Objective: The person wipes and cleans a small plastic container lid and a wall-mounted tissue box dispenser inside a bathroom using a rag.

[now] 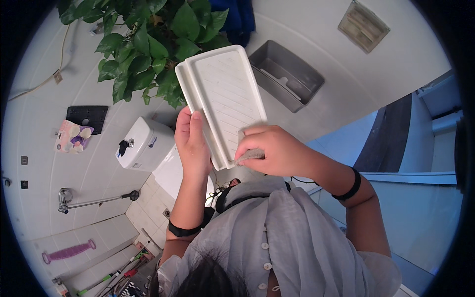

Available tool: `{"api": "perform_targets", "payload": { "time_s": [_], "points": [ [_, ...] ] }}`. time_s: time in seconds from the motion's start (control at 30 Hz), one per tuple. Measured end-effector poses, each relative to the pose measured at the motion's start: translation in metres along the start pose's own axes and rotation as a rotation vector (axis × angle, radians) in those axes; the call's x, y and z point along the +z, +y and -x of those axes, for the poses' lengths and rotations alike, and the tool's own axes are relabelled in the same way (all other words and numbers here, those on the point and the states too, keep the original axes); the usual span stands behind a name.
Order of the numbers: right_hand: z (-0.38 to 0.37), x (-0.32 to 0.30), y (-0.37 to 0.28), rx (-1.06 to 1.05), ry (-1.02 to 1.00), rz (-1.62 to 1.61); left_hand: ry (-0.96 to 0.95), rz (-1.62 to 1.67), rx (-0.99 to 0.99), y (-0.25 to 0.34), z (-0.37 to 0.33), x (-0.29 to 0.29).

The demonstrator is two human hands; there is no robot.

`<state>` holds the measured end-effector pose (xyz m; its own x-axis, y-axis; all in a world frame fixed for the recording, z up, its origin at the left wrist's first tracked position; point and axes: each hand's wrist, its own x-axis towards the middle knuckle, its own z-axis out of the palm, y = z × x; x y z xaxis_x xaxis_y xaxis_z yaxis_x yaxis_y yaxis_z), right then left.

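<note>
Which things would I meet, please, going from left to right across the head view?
Pink flower-patterned sheet → white ceramic toilet tank → white rectangular plastic-looking tray → grey open-topped container → beige rectangular wall fixture.

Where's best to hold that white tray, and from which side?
Probably by the long left edge of the white tray, coming from the left: its raised rim is narrow and straight. The left hand grips there, clear of the right hand and its cloth.
</note>
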<state>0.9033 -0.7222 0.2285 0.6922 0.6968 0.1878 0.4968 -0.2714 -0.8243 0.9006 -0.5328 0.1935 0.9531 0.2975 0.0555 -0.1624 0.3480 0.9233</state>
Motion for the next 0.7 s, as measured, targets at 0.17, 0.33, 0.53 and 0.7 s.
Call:
{"api": "perform_targets", "payload": {
  "time_s": [0.17, 0.33, 0.53, 0.7],
  "points": [
    [-0.006, -0.005, -0.001, -0.019, -0.101, 0.172, -0.025, -0.050, 0.026, 0.002, 0.005, 0.005],
    [-0.015, 0.001, 0.001, -0.020, -0.154, 0.297, -0.070, -0.074, -0.076, -0.003, 0.008, 0.009],
    [-0.022, 0.005, 0.005, 0.060, -0.224, 0.277, 0.005, -0.172, -0.088, -0.005, 0.009, 0.018],
    [-0.019, 0.004, -0.001, 0.245, -0.135, -0.002, 0.072, -0.192, -0.119, -0.001, 0.009, 0.017]
  ]
}}
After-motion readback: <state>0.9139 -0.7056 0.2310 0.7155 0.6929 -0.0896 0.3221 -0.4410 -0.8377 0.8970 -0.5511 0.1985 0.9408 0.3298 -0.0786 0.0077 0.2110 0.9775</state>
